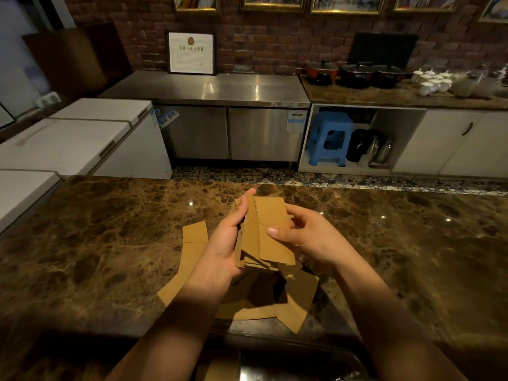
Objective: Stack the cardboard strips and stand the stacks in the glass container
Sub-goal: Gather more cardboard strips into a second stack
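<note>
Both hands work above a brown marble counter (96, 243). Light is dim.

Left hand (222, 243): palm up, fingers curled round the left edge of a stack (264, 232) of cardboard strips, thumb along the upper left corner. The stack is held off the counter, tilted, top edge away from the person. Its edges are uneven; lower ends fan out a little.

Right hand (305, 232): grips the stack's right side, thumb pressed flat on the front face, fingers curled behind it. Fingertips are hidden by the cardboard.

Loose strips (297, 301) lie on the counter below the hands, overlapping in an untidy pile. One long strip (193, 243) lies to the left of the left wrist, partly under the forearm. Another piece pokes out near the left forearm at the counter's near side.

A dark glass container (324, 361) sits at the bottom edge of the view, just inside the near counter edge; only its rim and part of the inside show. A cardboard piece (220, 364) appears beside or in it; cannot tell which.

Behind: steel cabinet (231, 133), white chest freezers (82, 138), blue stool (330, 138), pots (354, 74) on the far counter, brick wall with a framed certificate (191, 52).
</note>
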The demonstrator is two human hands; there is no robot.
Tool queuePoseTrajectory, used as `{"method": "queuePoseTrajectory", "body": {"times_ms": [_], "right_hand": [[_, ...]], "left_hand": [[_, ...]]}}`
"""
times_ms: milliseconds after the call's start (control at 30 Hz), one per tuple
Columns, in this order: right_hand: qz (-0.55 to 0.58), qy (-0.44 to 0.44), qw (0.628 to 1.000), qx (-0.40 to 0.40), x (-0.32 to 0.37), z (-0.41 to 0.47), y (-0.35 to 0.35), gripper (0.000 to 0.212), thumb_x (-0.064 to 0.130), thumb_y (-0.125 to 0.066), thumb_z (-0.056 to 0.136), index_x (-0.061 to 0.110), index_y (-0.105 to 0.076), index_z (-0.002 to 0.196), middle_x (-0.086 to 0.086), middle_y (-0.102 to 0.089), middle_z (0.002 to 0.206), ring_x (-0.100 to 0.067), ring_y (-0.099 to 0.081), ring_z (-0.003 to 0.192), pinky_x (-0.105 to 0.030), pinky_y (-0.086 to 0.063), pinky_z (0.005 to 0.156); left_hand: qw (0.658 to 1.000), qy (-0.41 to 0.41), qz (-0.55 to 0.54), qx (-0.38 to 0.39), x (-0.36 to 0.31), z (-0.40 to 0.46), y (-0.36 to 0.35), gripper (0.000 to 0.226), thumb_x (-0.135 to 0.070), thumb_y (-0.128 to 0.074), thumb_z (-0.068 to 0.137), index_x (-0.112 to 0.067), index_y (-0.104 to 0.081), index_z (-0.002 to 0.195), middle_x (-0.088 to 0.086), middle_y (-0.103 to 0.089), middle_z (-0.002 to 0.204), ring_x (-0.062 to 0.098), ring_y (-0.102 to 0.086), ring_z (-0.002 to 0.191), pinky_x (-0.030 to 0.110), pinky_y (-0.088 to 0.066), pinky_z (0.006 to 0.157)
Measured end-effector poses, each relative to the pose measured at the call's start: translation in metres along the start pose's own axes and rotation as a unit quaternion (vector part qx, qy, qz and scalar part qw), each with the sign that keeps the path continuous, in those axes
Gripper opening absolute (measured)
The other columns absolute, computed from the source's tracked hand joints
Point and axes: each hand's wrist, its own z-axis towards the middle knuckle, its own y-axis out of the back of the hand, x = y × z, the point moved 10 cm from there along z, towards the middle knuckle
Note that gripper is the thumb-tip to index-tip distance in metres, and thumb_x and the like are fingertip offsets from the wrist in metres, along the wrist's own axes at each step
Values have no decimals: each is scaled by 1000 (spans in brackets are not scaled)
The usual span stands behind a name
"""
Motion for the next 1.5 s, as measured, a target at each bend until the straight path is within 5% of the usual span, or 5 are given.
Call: {"method": "queuePoseTrajectory", "body": {"times_ms": [433, 833, 1000, 1333, 1500], "right_hand": [[0, 11, 997, -71, -4, 1, 9, 52, 23, -75, 88, 21, -55, 136, 5, -77, 91, -6, -75, 78, -17, -53, 52], [-123, 27, 991, 38, -16, -2, -22, 56, 43, -45, 103, 52, -19, 153, 9, -61, 137, -14, -63, 120, -46, -53, 101], [-224, 57, 973, 17, -16, -1, -8, 63, 51, -38, 102, 47, -4, 156, 13, -31, 162, -4, -36, 140, -23, -37, 107], [434, -151, 888, -20, -55, -13, -9, 52, 26, -77, 80, 15, -65, 129, -18, -72, 119, -33, -71, 105, -43, -63, 71], [445, -119, 879, -122, -77, -18, 30, 38, 10, -63, 92, 10, -60, 130, -18, -72, 117, -32, -70, 108, -45, -60, 77]], "left_hand": [[995, -74, 9, 73, -18, -1, -6, 33, -22, -69, 78, -34, -75, 108, 15, -75, 113, 35, -74, 93, 50, -61, 71], [989, -102, 104, 37, -24, 6, -15, 61, -8, -81, 66, -28, -68, 122, 15, -72, 105, 29, -73, 84, 42, -61, 69], [994, -70, 75, 36, -6, 15, -27, 53, -2, -76, 68, -25, -69, 116, 21, -65, 115, 31, -71, 86, 42, -60, 71], [961, -270, 56, 4, -33, 22, -32, 40, 3, -60, 77, -24, -61, 107, 14, -68, 108, 29, -72, 93, 43, -59, 79], [928, -265, 260, 15, -6, 42, -54, 50, -9, -74, 76, -40, -66, 116, -2, -72, 110, 17, -70, 99, 29, -57, 76]]}}
